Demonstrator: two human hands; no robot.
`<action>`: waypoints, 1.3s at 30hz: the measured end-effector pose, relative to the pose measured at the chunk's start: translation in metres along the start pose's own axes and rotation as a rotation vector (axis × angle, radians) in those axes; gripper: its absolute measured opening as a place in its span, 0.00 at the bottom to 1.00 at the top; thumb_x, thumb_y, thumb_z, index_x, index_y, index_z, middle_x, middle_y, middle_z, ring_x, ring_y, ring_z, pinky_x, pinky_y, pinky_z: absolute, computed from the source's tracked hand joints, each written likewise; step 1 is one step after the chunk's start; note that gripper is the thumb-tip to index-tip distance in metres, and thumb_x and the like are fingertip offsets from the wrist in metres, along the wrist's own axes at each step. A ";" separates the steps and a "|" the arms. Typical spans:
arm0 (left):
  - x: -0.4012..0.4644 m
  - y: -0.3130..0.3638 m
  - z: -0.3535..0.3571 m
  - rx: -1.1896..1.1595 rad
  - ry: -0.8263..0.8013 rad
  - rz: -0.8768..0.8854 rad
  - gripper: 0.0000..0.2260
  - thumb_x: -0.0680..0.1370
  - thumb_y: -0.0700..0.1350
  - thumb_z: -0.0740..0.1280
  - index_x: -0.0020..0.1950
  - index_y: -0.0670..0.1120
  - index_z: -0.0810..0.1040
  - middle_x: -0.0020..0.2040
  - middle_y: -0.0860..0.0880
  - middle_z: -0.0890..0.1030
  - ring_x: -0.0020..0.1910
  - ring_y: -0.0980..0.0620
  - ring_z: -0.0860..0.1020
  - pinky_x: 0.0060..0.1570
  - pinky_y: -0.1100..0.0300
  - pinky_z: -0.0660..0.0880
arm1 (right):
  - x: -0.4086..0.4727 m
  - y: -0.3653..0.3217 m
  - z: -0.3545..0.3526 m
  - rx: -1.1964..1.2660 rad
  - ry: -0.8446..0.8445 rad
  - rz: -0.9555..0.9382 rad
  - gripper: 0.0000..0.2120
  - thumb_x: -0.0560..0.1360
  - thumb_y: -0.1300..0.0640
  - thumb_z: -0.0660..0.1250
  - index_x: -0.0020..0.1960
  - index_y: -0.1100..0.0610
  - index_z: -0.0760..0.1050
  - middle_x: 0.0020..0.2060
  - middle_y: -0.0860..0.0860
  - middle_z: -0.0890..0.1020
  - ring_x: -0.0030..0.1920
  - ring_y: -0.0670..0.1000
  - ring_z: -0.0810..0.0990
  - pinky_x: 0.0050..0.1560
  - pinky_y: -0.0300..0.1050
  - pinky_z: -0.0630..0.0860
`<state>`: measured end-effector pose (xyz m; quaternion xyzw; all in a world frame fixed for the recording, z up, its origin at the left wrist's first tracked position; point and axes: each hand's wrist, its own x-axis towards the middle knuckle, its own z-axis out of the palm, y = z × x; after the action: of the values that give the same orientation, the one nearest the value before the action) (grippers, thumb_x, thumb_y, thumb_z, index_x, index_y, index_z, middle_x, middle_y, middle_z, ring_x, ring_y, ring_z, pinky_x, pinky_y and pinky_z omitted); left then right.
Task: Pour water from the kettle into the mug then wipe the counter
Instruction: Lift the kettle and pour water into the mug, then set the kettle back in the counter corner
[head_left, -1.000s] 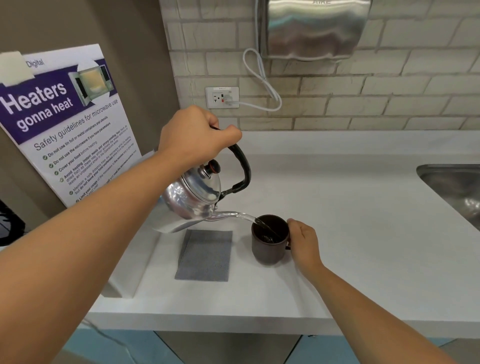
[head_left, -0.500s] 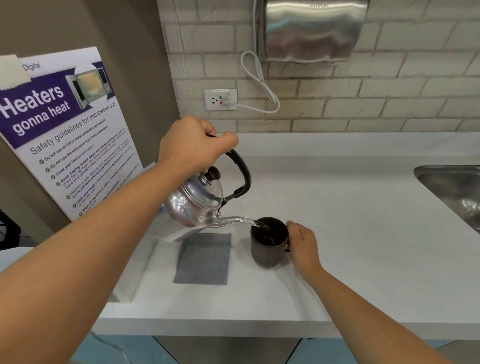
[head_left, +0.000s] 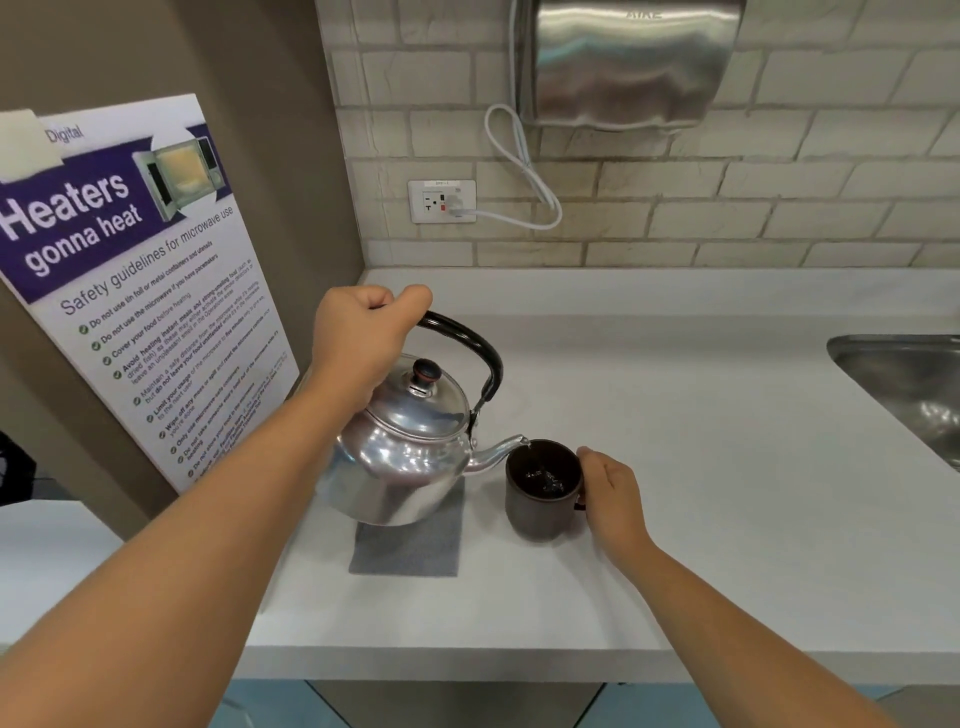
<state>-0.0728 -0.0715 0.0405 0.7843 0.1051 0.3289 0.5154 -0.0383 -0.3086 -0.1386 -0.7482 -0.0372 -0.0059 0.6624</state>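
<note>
My left hand (head_left: 363, 340) grips the black handle of a shiny steel kettle (head_left: 405, 452), which hangs just above the counter and leans slightly to the right. Its spout tip sits at the left rim of a dark brown mug (head_left: 540, 512) that stands on the white counter (head_left: 701, 493). Water lies inside the mug, its surface rippled. My right hand (head_left: 610, 491) holds the mug at its handle side. A grey cloth (head_left: 410, 545) lies flat on the counter below the kettle, partly hidden by it.
A steel sink (head_left: 904, 384) is set into the counter at the right. A microwave safety poster (head_left: 130, 280) leans at the left. On the brick wall hang a metal hand dryer (head_left: 628, 62) and a socket (head_left: 441, 201) with a white cord.
The kettle has tipped back toward level and sunk lower, and the stream of water into the mug has stopped. My right hand stays on the mug.
</note>
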 end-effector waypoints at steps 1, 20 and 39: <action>0.001 -0.001 0.001 -0.027 0.014 -0.015 0.23 0.68 0.45 0.68 0.21 0.49 0.56 0.20 0.57 0.53 0.21 0.57 0.53 0.19 0.68 0.55 | 0.000 0.001 -0.001 -0.005 0.001 0.005 0.21 0.78 0.54 0.58 0.28 0.52 0.60 0.24 0.47 0.65 0.29 0.48 0.64 0.34 0.46 0.65; 0.046 -0.020 0.000 -0.441 0.189 -0.121 0.22 0.68 0.47 0.67 0.19 0.51 0.58 0.22 0.56 0.56 0.24 0.56 0.55 0.23 0.63 0.54 | 0.028 -0.079 -0.009 -0.222 0.154 -0.162 0.19 0.78 0.50 0.60 0.37 0.65 0.72 0.31 0.49 0.77 0.32 0.43 0.74 0.37 0.36 0.69; 0.136 -0.145 0.068 -0.325 0.223 -0.098 0.18 0.65 0.48 0.66 0.27 0.39 0.59 0.25 0.55 0.57 0.28 0.55 0.57 0.25 0.62 0.57 | 0.174 -0.102 0.128 -0.472 -0.325 -0.572 0.16 0.79 0.42 0.53 0.40 0.50 0.67 0.37 0.47 0.71 0.38 0.46 0.72 0.38 0.36 0.65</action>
<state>0.0987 0.0120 -0.0485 0.6434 0.1450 0.4008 0.6359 0.1237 -0.1610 -0.0432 -0.8303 -0.3460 -0.0799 0.4295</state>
